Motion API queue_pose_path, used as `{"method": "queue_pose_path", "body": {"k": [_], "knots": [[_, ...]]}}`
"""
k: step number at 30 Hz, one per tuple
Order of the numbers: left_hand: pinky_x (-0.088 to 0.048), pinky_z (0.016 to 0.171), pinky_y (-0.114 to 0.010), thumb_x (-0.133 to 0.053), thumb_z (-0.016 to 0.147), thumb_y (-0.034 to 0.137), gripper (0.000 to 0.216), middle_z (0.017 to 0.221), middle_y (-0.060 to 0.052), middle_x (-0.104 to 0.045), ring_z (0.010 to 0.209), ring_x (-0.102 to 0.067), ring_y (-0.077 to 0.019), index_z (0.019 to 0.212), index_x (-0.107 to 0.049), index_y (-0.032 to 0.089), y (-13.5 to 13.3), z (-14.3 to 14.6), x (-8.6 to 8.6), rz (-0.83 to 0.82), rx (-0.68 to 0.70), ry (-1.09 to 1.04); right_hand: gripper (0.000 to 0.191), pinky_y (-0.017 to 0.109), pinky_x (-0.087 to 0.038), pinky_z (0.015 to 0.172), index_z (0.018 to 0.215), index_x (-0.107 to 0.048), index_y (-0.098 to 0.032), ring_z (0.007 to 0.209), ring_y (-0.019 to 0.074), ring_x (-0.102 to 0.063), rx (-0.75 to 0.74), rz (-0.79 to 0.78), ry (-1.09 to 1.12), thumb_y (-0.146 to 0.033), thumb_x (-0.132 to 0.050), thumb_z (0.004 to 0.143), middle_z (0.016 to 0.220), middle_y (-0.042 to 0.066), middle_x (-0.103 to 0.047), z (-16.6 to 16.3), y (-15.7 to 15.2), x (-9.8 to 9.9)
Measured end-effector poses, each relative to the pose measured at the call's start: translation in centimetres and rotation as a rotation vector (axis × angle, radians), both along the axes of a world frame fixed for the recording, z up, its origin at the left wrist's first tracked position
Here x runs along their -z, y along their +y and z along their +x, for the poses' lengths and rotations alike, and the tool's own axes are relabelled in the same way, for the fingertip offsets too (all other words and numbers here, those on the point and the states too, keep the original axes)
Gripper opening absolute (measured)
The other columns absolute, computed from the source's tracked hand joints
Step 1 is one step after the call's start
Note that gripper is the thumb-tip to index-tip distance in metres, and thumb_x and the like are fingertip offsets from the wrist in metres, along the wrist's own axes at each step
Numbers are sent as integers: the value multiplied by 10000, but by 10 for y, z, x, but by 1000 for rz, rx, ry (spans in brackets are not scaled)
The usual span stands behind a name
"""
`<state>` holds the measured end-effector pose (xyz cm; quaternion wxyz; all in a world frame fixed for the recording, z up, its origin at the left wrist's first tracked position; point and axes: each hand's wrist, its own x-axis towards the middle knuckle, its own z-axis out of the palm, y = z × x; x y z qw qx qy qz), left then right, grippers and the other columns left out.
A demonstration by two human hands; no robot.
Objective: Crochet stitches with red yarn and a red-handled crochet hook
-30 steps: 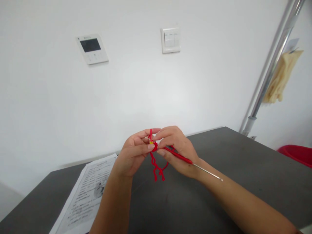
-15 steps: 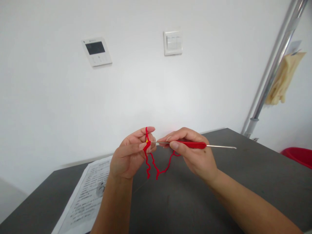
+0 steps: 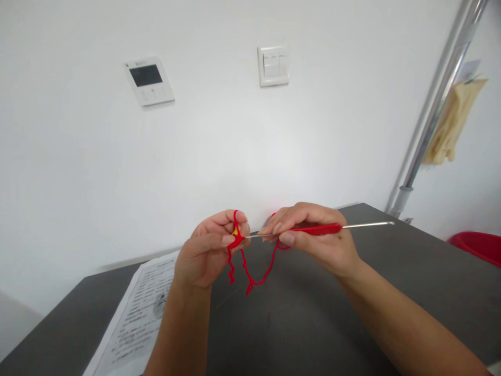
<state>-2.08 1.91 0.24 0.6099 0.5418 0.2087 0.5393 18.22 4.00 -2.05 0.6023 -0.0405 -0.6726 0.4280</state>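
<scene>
My left hand is closed, pinching a small red and yellow crochet piece between thumb and fingers. Red yarn loops over its index finger, and loose strands dangle below, one curving across toward my right hand. A crochet hook with a red handle and metal ends at both sides lies in the grip of my right hand, held like a pen. Its left tip reaches the red stitches; exactly how it sits in them is too small to tell.
A dark grey table lies under both hands, against a white wall. Printed sheets rest beside my left forearm. At the right are a metal pole, hanging yellowish gloves and a red basin.
My right hand has moved slightly right with the hook, so more of its metal shaft shows beside the crochet piece. The piece has tilted a little, and its hanging strands have swung left.
</scene>
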Motion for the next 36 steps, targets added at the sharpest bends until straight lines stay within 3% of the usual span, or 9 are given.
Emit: {"method": "queue_pose_path", "body": {"k": [3,6,9,13,15,18,25,36], "knots": [[-367,556,-231,-823,620,174,204,617,-21,-626,569,-503,-113,816,-781,138,-2,1,-1,35,-89,53,90,290,-644,717,849,-776,-203,775,178,-780,-128,-140,44,-265,-838,832,854,42,-819,-3,2,1],[-411,588,-205,-869,640,172,217,650,-16,-667,589,-545,-98,845,-800,163,-6,2,-1,88,-182,67,93,273,-647,718,861,-765,-206,756,157,-777,-163,-128,121,-279,-823,851,865,27,-820,-11,4,4],[-453,635,-190,-876,673,176,220,680,-9,-699,625,-592,-92,883,-811,189,-8,3,1,113,-215,86,40,301,-641,820,920,-759,-226,901,170,-777,-27,105,101,-224,-783,888,968,40,-819,-15,6,7],[-480,667,-189,-859,715,178,207,739,-13,-750,676,-641,-102,912,-810,219,-10,6,4,115,-229,127,125,345,-601,940,1009,-723,-211,1104,195,-726,186,533,-88,-119,-697,928,1160,111,-780,-11,9,8],[-483,675,-187,-846,729,174,191,741,-11,-756,688,-650,-103,910,-804,220,-10,8,4,103,-272,154,141,349,-602,935,1026,-704,-204,1106,196,-722,252,619,-131,-99,-675,935,1140,127,-781,-8,10,7],[-493,703,-195,-836,728,166,160,738,-10,-758,709,-663,-110,876,-793,210,-11,10,2,96,-332,185,118,351,-618,889,1003,-698,-224,1031,192,-740,299,569,-113,-126,-686,939,1060,104,-796,-8,10,7],[-494,702,-196,-847,686,164,155,739,-7,-752,713,-666,-111,822,-780,193,-13,11,0,65,-350,150,51,336,-628,834,969,-731,-249,964,181,-753,196,364,7,-211,-713,940,1017,68,-801,-14,12,12],[-510,744,-226,-904,622,177,307,740,-12,-755,712,-673,-120,896,-765,171,-13,15,-2,-22,-298,156,112,323,-626,809,949,-759,-229,914,193,-757,312,496,8,-134,-742,890,961,73,-811,-12,15,11]]}}
